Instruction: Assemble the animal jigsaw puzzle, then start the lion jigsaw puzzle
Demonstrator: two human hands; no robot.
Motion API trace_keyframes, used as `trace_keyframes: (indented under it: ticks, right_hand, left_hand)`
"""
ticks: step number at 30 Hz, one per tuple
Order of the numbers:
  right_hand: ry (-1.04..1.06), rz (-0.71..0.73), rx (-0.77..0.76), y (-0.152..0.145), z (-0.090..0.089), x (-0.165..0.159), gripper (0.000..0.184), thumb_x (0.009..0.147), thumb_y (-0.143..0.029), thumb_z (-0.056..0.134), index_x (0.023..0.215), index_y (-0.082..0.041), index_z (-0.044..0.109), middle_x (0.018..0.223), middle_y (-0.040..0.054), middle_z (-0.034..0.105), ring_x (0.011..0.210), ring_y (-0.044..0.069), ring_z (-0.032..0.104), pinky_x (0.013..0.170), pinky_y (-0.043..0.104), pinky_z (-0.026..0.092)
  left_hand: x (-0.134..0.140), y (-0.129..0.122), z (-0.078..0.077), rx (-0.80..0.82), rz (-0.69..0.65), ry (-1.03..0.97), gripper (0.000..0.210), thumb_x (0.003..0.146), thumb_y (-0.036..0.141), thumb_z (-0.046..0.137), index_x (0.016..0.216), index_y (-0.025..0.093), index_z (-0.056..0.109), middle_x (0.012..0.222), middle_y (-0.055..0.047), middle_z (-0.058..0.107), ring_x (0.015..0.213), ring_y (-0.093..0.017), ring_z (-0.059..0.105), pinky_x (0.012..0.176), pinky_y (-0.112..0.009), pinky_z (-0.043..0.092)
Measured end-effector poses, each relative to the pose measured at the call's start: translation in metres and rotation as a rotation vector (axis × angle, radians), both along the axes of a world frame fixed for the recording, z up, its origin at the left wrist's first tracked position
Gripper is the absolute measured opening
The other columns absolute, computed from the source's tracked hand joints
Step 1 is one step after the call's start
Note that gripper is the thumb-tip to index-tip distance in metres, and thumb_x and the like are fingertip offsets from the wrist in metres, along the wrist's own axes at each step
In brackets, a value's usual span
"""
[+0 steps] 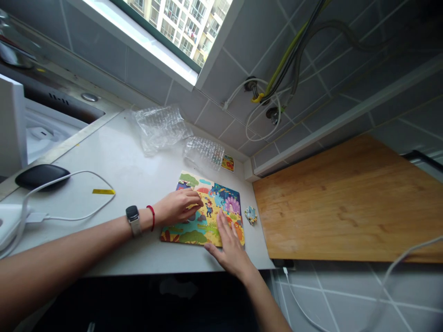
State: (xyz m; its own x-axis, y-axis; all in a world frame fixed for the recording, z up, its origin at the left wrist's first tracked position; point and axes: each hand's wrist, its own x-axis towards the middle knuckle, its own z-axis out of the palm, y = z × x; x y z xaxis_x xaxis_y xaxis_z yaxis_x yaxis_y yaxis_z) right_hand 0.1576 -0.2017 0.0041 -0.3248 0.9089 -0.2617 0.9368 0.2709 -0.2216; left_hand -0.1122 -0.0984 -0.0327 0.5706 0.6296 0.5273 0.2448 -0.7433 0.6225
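A colourful jigsaw puzzle point(194, 237) with cartoon animals lies flat near the front edge of the white counter. Over its left half is my left hand point(182, 206), fingers curled and drawn together; whatever they hold, if anything, is hidden. My right hand point(231, 249) rests on the puzzle's lower right, fingers stretched out and thumb apart, with nothing in it. Just right of the puzzle sits a small pile of loose puzzle pieces point(251, 215). My hands cover part of the picture.
Crumpled clear plastic wrap point(161, 127) and a second plastic bag point(203, 151) lie behind the puzzle, beside a small picture card point(227, 163). A wooden board point(339, 207) stands right. At left are a black mouse point(43, 177), a white cable point(83, 218) and a sink point(62, 99).
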Motion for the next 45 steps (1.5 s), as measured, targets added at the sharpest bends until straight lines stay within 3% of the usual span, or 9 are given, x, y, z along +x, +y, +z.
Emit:
trace_keyframes:
  ticks: [3, 7, 11, 17, 21, 24, 31, 39, 45]
  right_hand:
    - [0.004, -0.019, 0.125, -0.006, -0.008, 0.002, 0.086, 0.104, -0.056, 0.050, 0.169, -0.027, 0.002, 0.174, 0.0102, 0.016, 0.161, 0.034, 0.016, 0.129, 0.063, 0.019]
    - [0.039, 0.039, 0.138, -0.018, -0.028, 0.009, 0.090, 0.104, -0.057, 0.050, 0.168, -0.027, -0.006, 0.175, 0.0112, 0.014, 0.161, 0.034, 0.014, 0.128, 0.064, 0.022]
    - [0.116, -0.090, 0.376, -0.037, -0.044, 0.026, 0.076, 0.109, -0.048, 0.039, 0.169, -0.026, -0.002, 0.174, 0.0128, 0.016, 0.161, 0.035, 0.010, 0.126, 0.069, 0.020]
    - [0.177, -0.242, 0.472, -0.079, -0.061, 0.073, 0.058, 0.107, -0.043, 0.045, 0.162, -0.029, 0.038, 0.168, 0.0110, 0.037, 0.157, 0.037, 0.028, 0.120, 0.069, 0.037]
    - [0.326, -0.332, 0.522, -0.095, -0.062, 0.105, 0.041, 0.107, -0.041, 0.044, 0.137, -0.030, 0.069, 0.144, 0.0109, 0.066, 0.135, 0.033, 0.061, 0.110, 0.059, 0.055]
    - [0.449, -0.418, 0.616, -0.092, -0.065, 0.108, 0.041, 0.107, -0.042, 0.042, 0.116, -0.026, 0.079, 0.123, 0.0135, 0.076, 0.118, 0.032, 0.072, 0.101, 0.054, 0.061]
    - [0.458, -0.614, 0.938, -0.074, -0.083, 0.069, 0.036, 0.104, -0.043, 0.048, 0.094, -0.022, 0.075, 0.100, 0.0158, 0.075, 0.101, 0.033, 0.073, 0.093, 0.057, 0.058]
    - [0.480, -0.499, 0.913, -0.081, -0.078, 0.076, 0.027, 0.102, -0.028, 0.048, 0.102, -0.022, 0.074, 0.106, 0.0120, 0.074, 0.107, 0.030, 0.072, 0.094, 0.052, 0.057]
    - [0.493, -0.455, 0.989, -0.081, -0.083, 0.080, 0.023, 0.100, -0.020, 0.050, 0.102, -0.021, 0.073, 0.104, 0.0106, 0.076, 0.105, 0.028, 0.073, 0.092, 0.046, 0.058]
  left_hand:
    - [-0.001, 0.002, -0.001, 0.002, 0.024, -0.020, 0.025, 0.106, 0.026, 0.047, 0.101, 0.021, 0.071, 0.100, -0.007, 0.073, 0.093, -0.019, 0.067, 0.084, -0.031, 0.052]
    - [-0.001, 0.003, -0.004, 0.004, 0.033, -0.033, 0.026, 0.106, 0.028, 0.047, 0.100, 0.020, 0.072, 0.101, -0.008, 0.073, 0.093, -0.020, 0.066, 0.084, -0.032, 0.053]
    - [-0.002, 0.006, -0.007, -0.008, 0.028, -0.014, 0.025, 0.105, 0.026, 0.047, 0.102, 0.020, 0.071, 0.101, -0.007, 0.074, 0.094, -0.019, 0.067, 0.085, -0.032, 0.054]
    - [-0.008, 0.016, -0.011, -0.057, 0.141, -0.035, 0.026, 0.102, 0.030, 0.050, 0.101, 0.020, 0.073, 0.098, -0.008, 0.074, 0.094, -0.022, 0.066, 0.086, -0.036, 0.055]
    - [-0.011, 0.023, -0.011, -0.117, 0.270, -0.106, 0.026, 0.098, 0.037, 0.053, 0.095, 0.022, 0.074, 0.095, -0.007, 0.076, 0.095, -0.023, 0.067, 0.088, -0.037, 0.056]
    - [-0.012, 0.024, -0.012, -0.182, 0.404, -0.123, 0.030, 0.096, 0.045, 0.053, 0.094, 0.023, 0.074, 0.096, -0.007, 0.077, 0.095, -0.025, 0.069, 0.089, -0.039, 0.057]
    - [-0.014, 0.020, -0.014, -0.159, 0.515, -0.006, 0.034, 0.097, 0.048, 0.049, 0.097, 0.023, 0.071, 0.101, -0.010, 0.077, 0.099, -0.028, 0.070, 0.090, -0.043, 0.058]
    - [-0.003, 0.002, 0.000, 0.028, 0.383, 0.233, 0.034, 0.102, 0.045, 0.048, 0.094, 0.023, 0.072, 0.105, -0.010, 0.075, 0.103, -0.028, 0.066, 0.098, -0.045, 0.055]
    - [-0.003, 0.004, -0.002, 0.046, 0.457, 0.266, 0.050, 0.108, 0.043, 0.026, 0.099, 0.020, 0.070, 0.110, -0.012, 0.072, 0.106, -0.027, 0.065, 0.100, -0.046, 0.053]
